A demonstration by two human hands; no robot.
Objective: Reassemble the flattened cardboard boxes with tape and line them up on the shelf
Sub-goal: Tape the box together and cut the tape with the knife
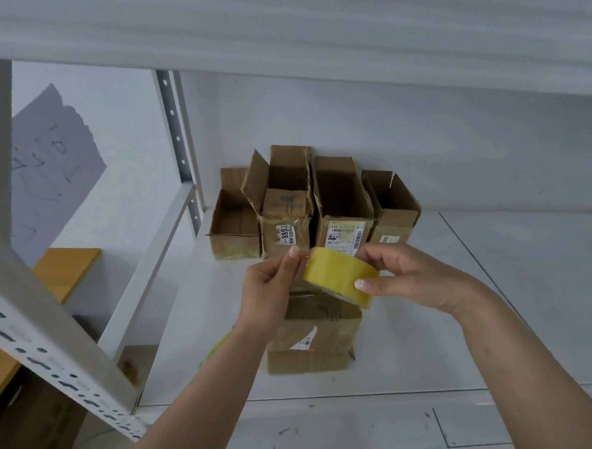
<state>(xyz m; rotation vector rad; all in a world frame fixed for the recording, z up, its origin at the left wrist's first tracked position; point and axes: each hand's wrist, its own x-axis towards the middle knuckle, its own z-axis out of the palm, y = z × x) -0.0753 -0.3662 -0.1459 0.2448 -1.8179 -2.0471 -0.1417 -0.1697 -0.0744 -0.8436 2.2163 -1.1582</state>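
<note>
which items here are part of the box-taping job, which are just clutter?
In the job:
- yellow tape roll, held by right hand; left hand pinches at its edge
- cardboard box under the hands
- four open boxes lined up at the back
- white shelf

Just lying about:
- grey paper sheet on the wall
- wooden board, lower left
</note>
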